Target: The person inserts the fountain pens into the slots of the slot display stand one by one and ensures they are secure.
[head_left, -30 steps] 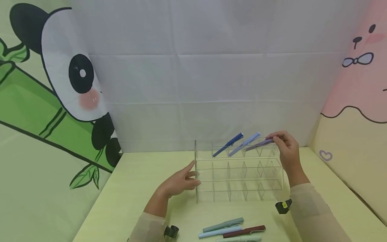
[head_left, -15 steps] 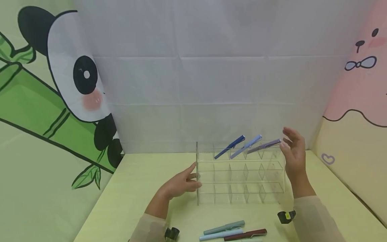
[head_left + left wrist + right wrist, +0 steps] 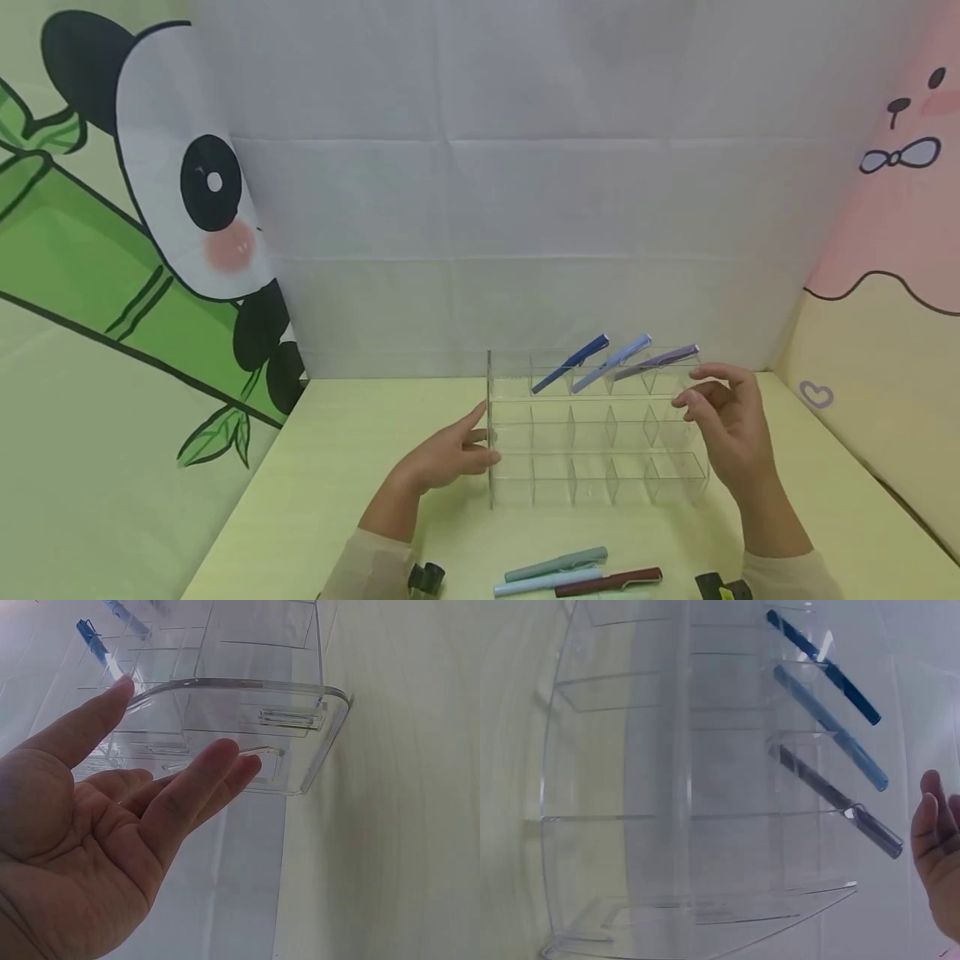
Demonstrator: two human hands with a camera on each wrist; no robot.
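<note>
A clear acrylic rack [image 3: 592,453] with three tiers of compartments stands on the table. In its top tier lean a dark blue pen [image 3: 570,364], a light blue pen [image 3: 611,363] and a purple pen [image 3: 660,362]. My left hand [image 3: 442,458] touches the rack's left side panel with extended fingers; the left wrist view shows the bare palm beside the panel [image 3: 247,685]. Near the rack's upper right corner is my right hand [image 3: 731,425], fingers loosely bent and holding nothing. In the right wrist view the purple pen [image 3: 832,796] lies apart from the fingertips [image 3: 928,806].
In front of the rack, a grey-green pen [image 3: 555,564], a pale blue pen [image 3: 547,582] and a dark red pen [image 3: 609,582] lie on the table [image 3: 300,517]. A pale green pen [image 3: 618,596] is cut off by the lower frame edge. A white cloth wall [image 3: 555,200] rises behind.
My right hand has let go of the purple pen, which stays in the top tier, and has moved down and toward me. My left hand keeps its place at the rack.
</note>
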